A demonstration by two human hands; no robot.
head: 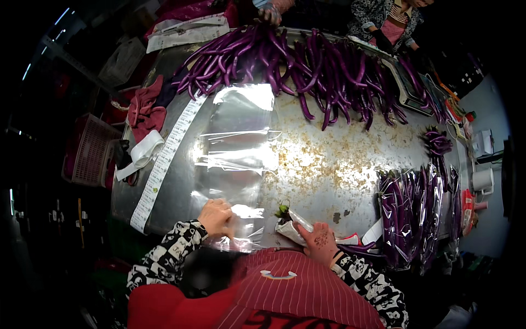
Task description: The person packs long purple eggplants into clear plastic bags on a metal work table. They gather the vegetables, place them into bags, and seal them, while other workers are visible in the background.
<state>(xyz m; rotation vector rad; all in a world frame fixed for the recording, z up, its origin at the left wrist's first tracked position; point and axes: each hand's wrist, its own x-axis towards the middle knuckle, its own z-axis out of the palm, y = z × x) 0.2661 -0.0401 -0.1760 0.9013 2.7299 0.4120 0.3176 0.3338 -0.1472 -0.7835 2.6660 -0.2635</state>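
Observation:
My left hand [215,218] is at the near end of a row of overlapping clear plastic bags [236,119]. Its curled fingers pinch the nearest bag, and the fingertips are blurred. To the right, my right hand [319,242] lies low over the table's near edge and has a dark pattern on its back. Pale, shiny material [289,232] surrounds its fingers; whether this is a glove or a wrapper, I cannot tell. A green eggplant stem [282,211] shows just beyond it. Loose purple eggplants [357,249] lie right of that hand, partly hidden.
Long eggplants [242,53] are heaped along the far side of the metal table [312,164]. Bagged eggplants [404,218] line the right edge near a scale [407,88]. A label strip [168,160] and a red cloth [148,109] lie left. Two people [386,24] work opposite.

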